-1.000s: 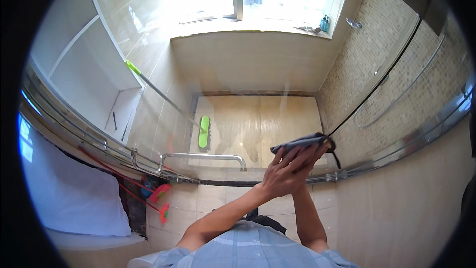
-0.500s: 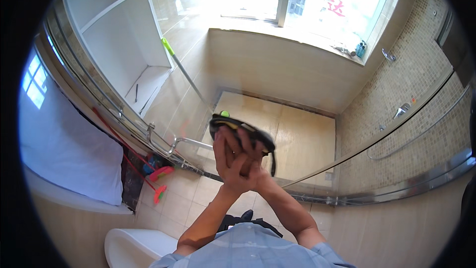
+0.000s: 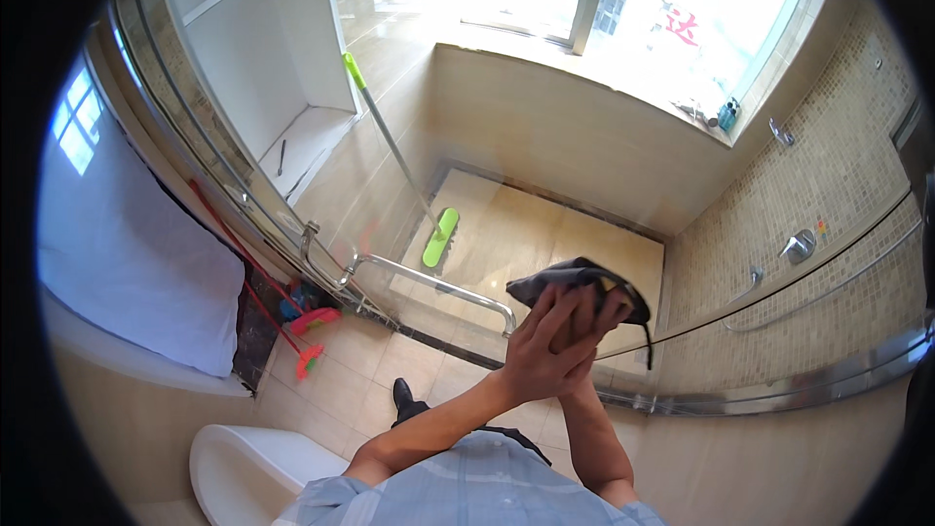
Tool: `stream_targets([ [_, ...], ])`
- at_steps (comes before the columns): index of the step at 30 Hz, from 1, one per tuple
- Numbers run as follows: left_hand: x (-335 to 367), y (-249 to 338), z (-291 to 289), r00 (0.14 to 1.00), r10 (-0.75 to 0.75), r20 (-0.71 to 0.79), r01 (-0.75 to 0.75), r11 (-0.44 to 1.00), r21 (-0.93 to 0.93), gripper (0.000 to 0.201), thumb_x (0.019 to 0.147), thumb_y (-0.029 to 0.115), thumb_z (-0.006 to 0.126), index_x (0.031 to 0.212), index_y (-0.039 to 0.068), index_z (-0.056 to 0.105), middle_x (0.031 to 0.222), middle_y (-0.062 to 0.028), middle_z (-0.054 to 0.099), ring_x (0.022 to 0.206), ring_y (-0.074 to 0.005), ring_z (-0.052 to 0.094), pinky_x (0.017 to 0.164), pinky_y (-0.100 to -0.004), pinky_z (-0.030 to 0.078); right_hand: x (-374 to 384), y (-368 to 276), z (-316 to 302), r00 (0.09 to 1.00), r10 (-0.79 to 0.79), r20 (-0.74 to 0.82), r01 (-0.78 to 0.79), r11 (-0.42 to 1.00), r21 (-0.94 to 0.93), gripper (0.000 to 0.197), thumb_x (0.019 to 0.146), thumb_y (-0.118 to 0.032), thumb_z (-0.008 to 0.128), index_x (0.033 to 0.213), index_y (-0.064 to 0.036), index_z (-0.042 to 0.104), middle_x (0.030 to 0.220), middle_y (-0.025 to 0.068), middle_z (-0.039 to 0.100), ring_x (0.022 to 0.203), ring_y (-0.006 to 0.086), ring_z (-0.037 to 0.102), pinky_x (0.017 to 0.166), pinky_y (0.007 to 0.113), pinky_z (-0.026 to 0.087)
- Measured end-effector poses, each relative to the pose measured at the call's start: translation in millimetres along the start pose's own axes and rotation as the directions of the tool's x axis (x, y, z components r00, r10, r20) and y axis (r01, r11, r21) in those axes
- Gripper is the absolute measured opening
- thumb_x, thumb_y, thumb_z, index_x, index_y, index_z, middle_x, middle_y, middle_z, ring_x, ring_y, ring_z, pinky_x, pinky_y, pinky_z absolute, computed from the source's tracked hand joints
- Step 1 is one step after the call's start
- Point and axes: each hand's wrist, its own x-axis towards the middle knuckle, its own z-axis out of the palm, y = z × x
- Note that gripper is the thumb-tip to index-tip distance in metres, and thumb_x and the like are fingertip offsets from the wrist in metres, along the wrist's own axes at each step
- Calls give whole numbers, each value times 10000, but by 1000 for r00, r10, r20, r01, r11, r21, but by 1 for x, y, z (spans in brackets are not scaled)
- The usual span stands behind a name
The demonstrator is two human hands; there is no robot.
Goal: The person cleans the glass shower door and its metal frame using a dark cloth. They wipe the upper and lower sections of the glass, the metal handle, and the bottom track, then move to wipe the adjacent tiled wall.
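Observation:
Both my hands are raised in front of me, close together, on a black, soft-looking item (image 3: 542, 281) with yellow patches and a thin dark strap hanging off its right end. The fingers of my left hand (image 3: 538, 358) are bent against its near side. My right hand (image 3: 586, 358) is partly hidden behind the left, its fingers also closed on the item. Its exact kind does not show. Behind it runs the glass panel of the shower, with a curved chrome handle (image 3: 438, 284) to the left of my hands.
A green-headed mop (image 3: 441, 238) leans inside the tiled shower against the left wall. Red-handled cleaning tools (image 3: 310, 360) lie at the lower left, near a white urinal (image 3: 224, 472). Bottles (image 3: 728, 115) stand on the window ledge. A chrome shower tap (image 3: 799, 245) is on the right wall.
My hands and the black item have moved to the right, and the item has tilted. The green mop head behind it has come into sight. The whole view has shifted slightly.

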Motion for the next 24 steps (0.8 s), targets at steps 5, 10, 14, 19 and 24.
stream_targets([
  [5, 65, -11, -49, 996, 85, -19, -84, 994, 64, 311, 760, 202, 774, 1064, 264, 770, 1452, -191, 463, 1295, -468, 506, 976, -460, 534, 63, -23, -5, 981, -12, 195, 43, 987, -153, 517, 1000, -330, 524, 1473, -134, 452, 1537, 194, 358, 1375, 515, 351, 1097, 696, 276],
  [10, 75, -46, -90, 995, 26, -92, -17, 995, 100, 345, 720, 201, 809, 1061, 238, 767, 1472, -225, 436, 1306, -490, 489, 1030, -503, 492, 84, -77, 30, 993, -72, 91, 80, 993, -87, 492, 965, -307, 570, 1428, -155, 501, 1522, 143, 408, 1410, 471, 320, 1111, 667, 233],
  [14, 54, -78, -103, 995, -19, -95, 30, 993, 116, 261, 712, 212, 801, 940, 120, 715, 1463, -366, 367, 1351, -525, 414, 1074, -543, 423, 88, -101, 60, 987, -141, 78, 145, 988, -49, 474, 937, -289, 607, 1392, -171, 541, 1510, 102, 448, 1438, 435, 296, 1123, 645, 199],
  [19, -21, -106, -83, 974, -133, -185, 154, 983, 102, 227, 768, 198, 748, 922, 51, 669, 1475, -436, 300, 1363, -567, 363, 1103, -558, 364, 29, -104, 74, 920, -313, 236, 323, 946, -2, 456, 913, -270, 638, 1359, -192, 577, 1493, 51, 497, 1468, 393, 275, 1141, 614, 152],
  [24, -47, -94, -59, 994, -105, -6, 105, 994, 8, 285, 700, 266, 797, 980, 212, 787, 1410, -325, 438, 1286, -506, 481, 1095, -560, 394, -28, -90, 84, 980, -170, 102, 191, 947, -259, 476, 937, -298, 617, 1397, -199, 545, 1507, 78, 442, 1389, 416, 377, 1074, 648, 309],
])
